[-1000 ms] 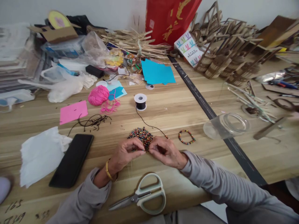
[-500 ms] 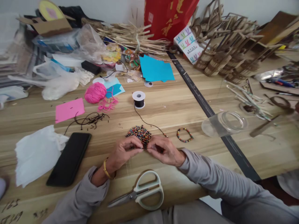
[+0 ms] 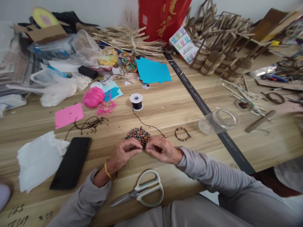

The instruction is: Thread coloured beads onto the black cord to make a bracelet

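Note:
My left hand [image 3: 123, 152] is closed in a pinch on a tiny dark bead [image 3: 141, 148] at its fingertips. Facing it almost tip to tip, my right hand [image 3: 163, 150] pinches the thin black cord, whose end barely shows between the hands. That black cord [image 3: 149, 125] runs from a white spool [image 3: 136, 101] to a few threaded beads [image 3: 164, 135] beside my right knuckles. Just behind my fingers lies a heap of multicoloured beads [image 3: 138, 134], partly covered by them. A finished-looking beaded bracelet [image 3: 183, 134] rests to the right.
White-handled scissors [image 3: 149, 188] lie open near the front edge. To the left are a black phone [image 3: 71, 163], white tissue [image 3: 39, 160], black cord scraps [image 3: 88, 124] and pink yarn [image 3: 93, 97]. A clear plastic jar [image 3: 208, 123] lies on its side at right.
The whole view has shifted slightly. Both hands keep the same fingertip pinch above the front of the bead heap, with little visible movement between them.

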`<state>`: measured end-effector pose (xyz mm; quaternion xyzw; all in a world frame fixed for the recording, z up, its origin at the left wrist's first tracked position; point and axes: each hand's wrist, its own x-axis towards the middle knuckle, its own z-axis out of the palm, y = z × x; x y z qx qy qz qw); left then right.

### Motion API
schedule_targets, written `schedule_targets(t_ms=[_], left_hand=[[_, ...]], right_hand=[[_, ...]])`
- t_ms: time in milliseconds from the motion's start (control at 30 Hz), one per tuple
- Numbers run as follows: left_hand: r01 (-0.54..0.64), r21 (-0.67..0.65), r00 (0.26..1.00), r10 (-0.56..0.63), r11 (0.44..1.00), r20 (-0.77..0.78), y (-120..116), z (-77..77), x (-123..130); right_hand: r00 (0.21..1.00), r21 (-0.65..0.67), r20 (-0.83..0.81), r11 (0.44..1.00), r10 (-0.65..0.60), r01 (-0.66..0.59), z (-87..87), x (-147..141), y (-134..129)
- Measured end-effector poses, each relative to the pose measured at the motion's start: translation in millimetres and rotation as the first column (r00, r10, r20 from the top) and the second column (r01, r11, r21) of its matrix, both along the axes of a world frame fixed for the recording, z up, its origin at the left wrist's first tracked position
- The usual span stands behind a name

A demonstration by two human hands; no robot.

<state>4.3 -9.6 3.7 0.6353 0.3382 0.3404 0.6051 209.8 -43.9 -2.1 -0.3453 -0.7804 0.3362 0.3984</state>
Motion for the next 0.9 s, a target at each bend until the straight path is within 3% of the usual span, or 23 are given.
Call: schedule_targets(t_ms=[900], left_hand=[[0.019,0.046,1.000,-0.019,0.999,0.008,-1.4,-2.7,1.4]], right_hand=[[1.000,0.024,0.005,1.000,0.001,-0.002,-1.2,-1.2,0.5]])
